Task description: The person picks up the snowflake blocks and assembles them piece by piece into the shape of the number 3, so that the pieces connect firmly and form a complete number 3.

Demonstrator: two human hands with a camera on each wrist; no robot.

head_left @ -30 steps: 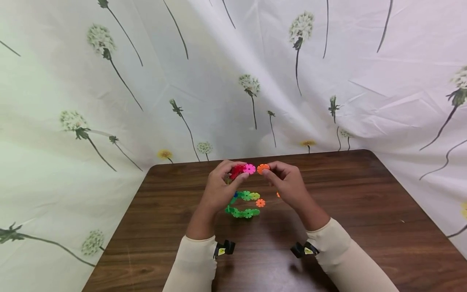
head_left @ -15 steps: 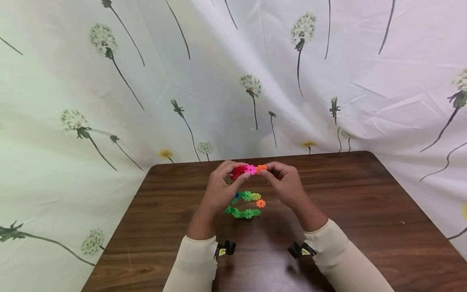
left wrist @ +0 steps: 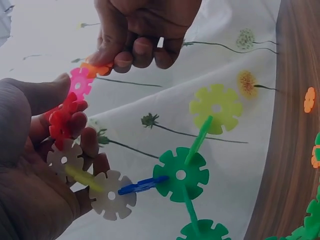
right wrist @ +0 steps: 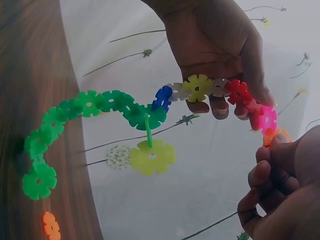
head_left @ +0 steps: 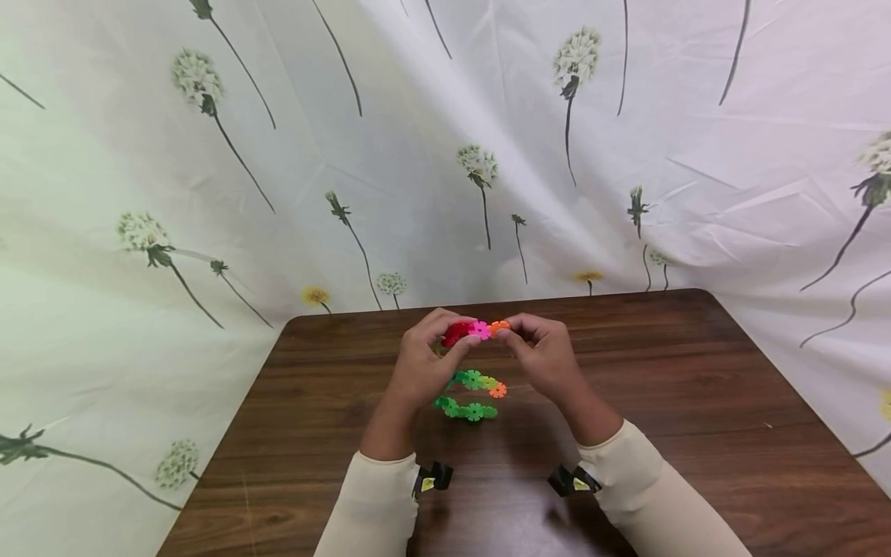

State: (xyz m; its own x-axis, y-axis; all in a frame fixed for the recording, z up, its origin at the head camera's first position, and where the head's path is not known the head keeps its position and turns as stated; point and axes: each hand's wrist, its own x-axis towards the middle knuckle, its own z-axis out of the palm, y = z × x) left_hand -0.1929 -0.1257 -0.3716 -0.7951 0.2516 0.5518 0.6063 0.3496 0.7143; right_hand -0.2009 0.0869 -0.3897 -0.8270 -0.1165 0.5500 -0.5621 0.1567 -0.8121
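A chain of notched flower-shaped plastic discs (right wrist: 90,103) in green, blue, clear, yellow, red and pink hangs from my left hand (head_left: 426,367). That hand pinches it near the red discs (left wrist: 62,120) at its upper end, with the thumb by the pink disc (head_left: 479,330). My right hand (head_left: 548,354) pinches an orange disc (head_left: 499,328) between thumb and forefinger. The orange disc's edge meets the pink disc; whether their slots are joined cannot be told. A yellow-green disc (right wrist: 152,157) branches off a green one. In the head view my left hand hides part of the chain.
Loose orange discs (left wrist: 309,100) lie on the brown wooden table (head_left: 696,402). The chain's green lower part (head_left: 473,411) is low over or on the tabletop. Behind the table's far edge hangs a white dandelion-print cloth (head_left: 418,155). A dark strap (head_left: 433,476) circles each sleeve cuff.
My right hand has moved left, bringing the orange disc from a gap up against the pink one. Both hands have sunk slightly, and the left keeps its hold on the chain.
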